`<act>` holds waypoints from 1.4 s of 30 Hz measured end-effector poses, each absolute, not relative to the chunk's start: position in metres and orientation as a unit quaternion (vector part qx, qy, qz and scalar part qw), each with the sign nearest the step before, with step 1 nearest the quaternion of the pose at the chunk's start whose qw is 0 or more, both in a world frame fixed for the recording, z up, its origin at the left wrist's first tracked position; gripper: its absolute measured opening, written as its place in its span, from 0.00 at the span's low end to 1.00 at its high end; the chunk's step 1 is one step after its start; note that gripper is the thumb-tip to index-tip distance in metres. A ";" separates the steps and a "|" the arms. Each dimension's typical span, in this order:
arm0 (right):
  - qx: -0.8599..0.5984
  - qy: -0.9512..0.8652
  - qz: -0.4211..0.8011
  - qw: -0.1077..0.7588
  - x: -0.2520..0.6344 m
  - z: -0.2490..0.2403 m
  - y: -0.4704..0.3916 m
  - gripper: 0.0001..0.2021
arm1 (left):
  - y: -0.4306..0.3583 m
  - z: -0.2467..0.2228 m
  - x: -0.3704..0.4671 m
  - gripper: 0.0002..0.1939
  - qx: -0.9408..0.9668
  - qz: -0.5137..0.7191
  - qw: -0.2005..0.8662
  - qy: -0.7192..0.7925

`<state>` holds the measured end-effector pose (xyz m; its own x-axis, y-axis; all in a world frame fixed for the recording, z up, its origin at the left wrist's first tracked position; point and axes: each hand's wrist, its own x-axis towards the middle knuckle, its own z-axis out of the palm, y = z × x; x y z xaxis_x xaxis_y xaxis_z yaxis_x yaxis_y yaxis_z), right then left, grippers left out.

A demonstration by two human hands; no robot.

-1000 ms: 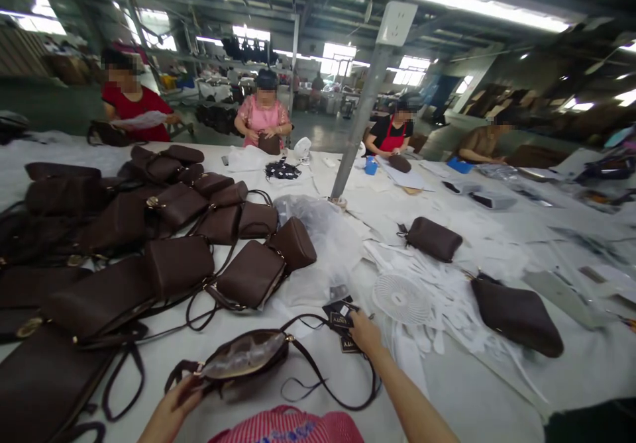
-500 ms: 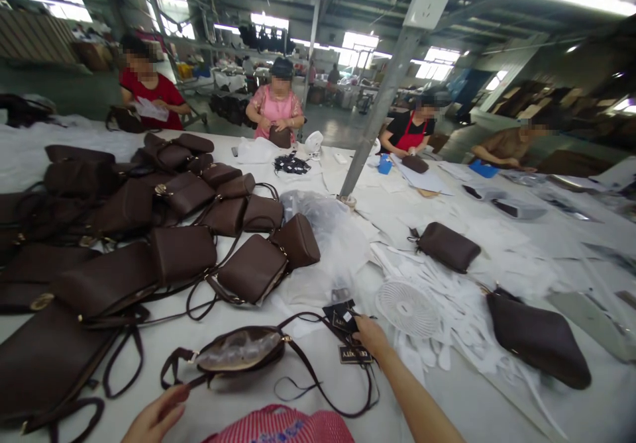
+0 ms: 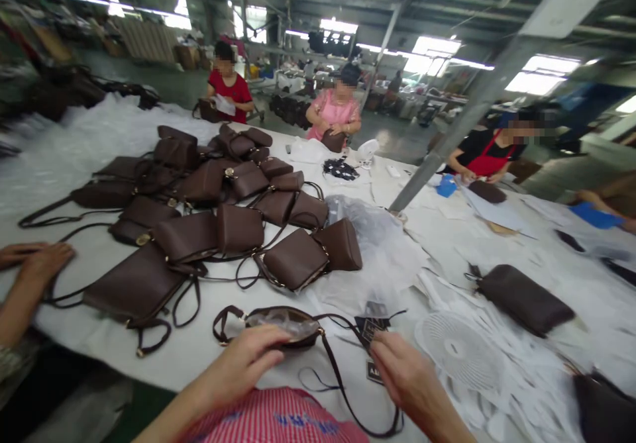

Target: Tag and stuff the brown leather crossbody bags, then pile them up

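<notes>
An open dark brown handbag [image 3: 309,342] lies before me, its mouth facing up with clear plastic showing inside. My left hand [image 3: 251,358] reaches over the near rim of this bag, fingers stretched out and holding nothing. At the bag's right, my right hand [image 3: 410,371] has its fingers together at a black hang tag [image 3: 372,328]; the fingertips are partly hidden, but they appear to pinch it. Below it, a second black tag [image 3: 374,372] lies partly under the fingers. The bag's long strap [image 3: 334,363] loops down toward my striped red apron [image 3: 278,416].
Brown handbags [image 3: 241,229] are heaped at the left, beside another person's hands [image 3: 42,261]. A white fan [image 3: 460,350] lies among white strips at right, near a brown pouch [image 3: 527,297]. A grey post [image 3: 437,148] rises from the table. Several co-workers sit opposite.
My view has swung left, bringing a neighbour's hands into sight. My left hand has moved from the bag's left end to over its opening. My right hand stays by the tags.
</notes>
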<state>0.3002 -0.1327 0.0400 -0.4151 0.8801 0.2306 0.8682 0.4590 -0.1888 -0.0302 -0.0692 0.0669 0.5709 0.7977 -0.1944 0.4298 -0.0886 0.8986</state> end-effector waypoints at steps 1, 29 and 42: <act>-0.477 -0.862 0.030 0.172 0.277 0.047 -0.135 0.12 | -0.072 0.073 -0.020 0.17 0.709 0.173 0.548 0.408; -0.592 -0.581 0.447 0.335 0.072 0.008 -0.129 0.11 | -0.110 -0.023 -0.064 0.09 0.389 0.221 0.828 0.338; -0.546 -0.698 0.409 0.217 0.071 -0.017 -0.105 0.13 | -0.055 -0.097 -0.087 0.25 0.153 0.377 0.798 0.445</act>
